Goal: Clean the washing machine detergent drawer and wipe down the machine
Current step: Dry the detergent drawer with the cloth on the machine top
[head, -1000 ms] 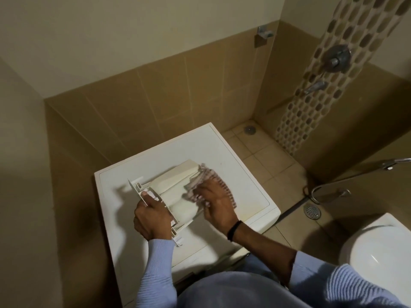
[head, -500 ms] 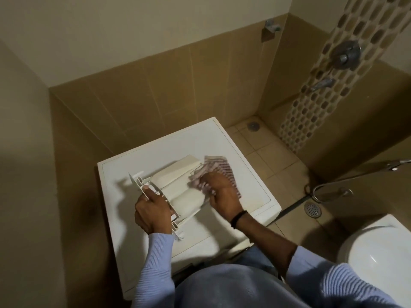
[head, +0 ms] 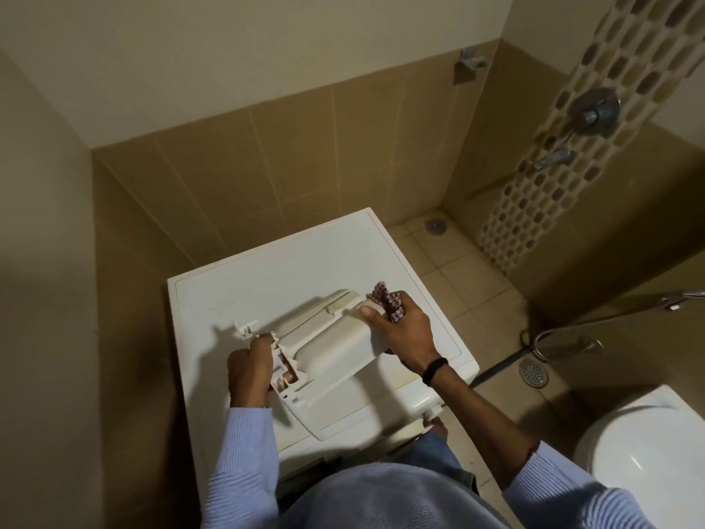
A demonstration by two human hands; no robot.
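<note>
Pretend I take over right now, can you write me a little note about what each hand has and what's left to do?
Left hand: gripping the near end of the detergent drawer.
Right hand: holding the drawer's far end, with the patterned cloth bunched in it.
The drawer is out of the machine, held over the washing machine top.
Done: drawer removed; cloth in hand for cleaning it. How clean it is cannot be told.
Left: probably finish the drawer, put it back, then wipe down the machine.
</note>
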